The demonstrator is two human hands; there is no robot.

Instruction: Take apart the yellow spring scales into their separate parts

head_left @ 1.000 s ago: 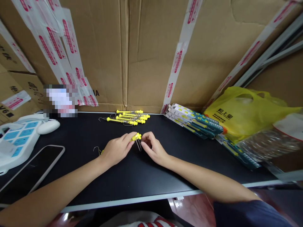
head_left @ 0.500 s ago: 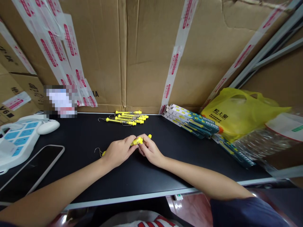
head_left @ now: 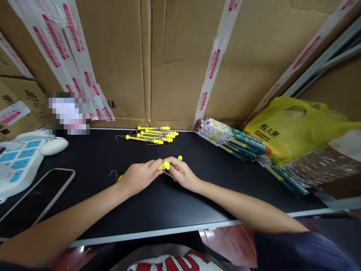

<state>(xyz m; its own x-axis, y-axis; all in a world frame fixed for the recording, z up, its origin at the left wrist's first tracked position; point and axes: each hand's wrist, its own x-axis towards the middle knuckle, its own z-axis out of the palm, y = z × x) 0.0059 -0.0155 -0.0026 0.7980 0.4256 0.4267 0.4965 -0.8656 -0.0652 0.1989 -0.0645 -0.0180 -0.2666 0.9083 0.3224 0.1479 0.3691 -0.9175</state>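
Observation:
Over the middle of the black table (head_left: 135, 214), both hands work close together on a slim yellow tube with a wire hook (head_left: 164, 165). My left hand (head_left: 139, 177) is closed around the tube's length; a hook and a bit of yellow stick out past its wrist side. Its yellow end cap points toward my right hand (head_left: 183, 175), whose fingers are pinched beside it, next to a bent wire. A small yellow piece (head_left: 179, 158) shows above the right fingers. What links it to the tube is hidden by the fingers.
Several similar yellow hooked tubes (head_left: 152, 135) lie at the back edge. Printed boxes (head_left: 231, 139) are stacked at back right beside a yellow plastic bag (head_left: 299, 128). A phone (head_left: 39, 199) and a white power strip (head_left: 22, 162) lie left. Cardboard (head_left: 175, 67) walls the back.
The view has shifted slightly. My hands stay together, while the right fingers have drawn a little away from the tube's end, and the bent wire beside them now shows more.

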